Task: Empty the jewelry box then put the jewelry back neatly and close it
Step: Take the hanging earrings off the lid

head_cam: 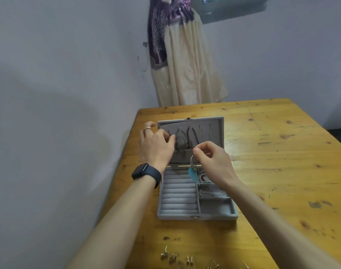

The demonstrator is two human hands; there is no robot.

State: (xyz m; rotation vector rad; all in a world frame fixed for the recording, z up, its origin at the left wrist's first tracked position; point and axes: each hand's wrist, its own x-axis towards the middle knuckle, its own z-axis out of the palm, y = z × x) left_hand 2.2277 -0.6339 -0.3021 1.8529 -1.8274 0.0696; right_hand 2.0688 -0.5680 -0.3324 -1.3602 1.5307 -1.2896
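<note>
At far left we see a smooth pale wall, then our left hand, with a dark band watch on its wrist and a thin metal ring on one finger. Its fingers curl in against the left part of the lid; we cannot tell whether they grip anything there. The jewelry box is a flat grey rectangle, felt-like outside and in, and lies on the table with its lid opened to the far side. Thin dark necklaces hang in loops against the lid's lining, their lower ends in a soft pocket. In the base, padded ring rolls run in ridges on the left. Square compartments on the right hold a small red piece and thin wire pieces. Our right hand pinches the hook of a dangle earring between thumb and forefinger, above the hinge. It has a metal hoop, short chains and a turquoise feather. Small metal stud earrings lie at the table's near edge. The wooden table is yellow, knotty and glossy. Behind it hangs a cream and purple curtain.
</note>
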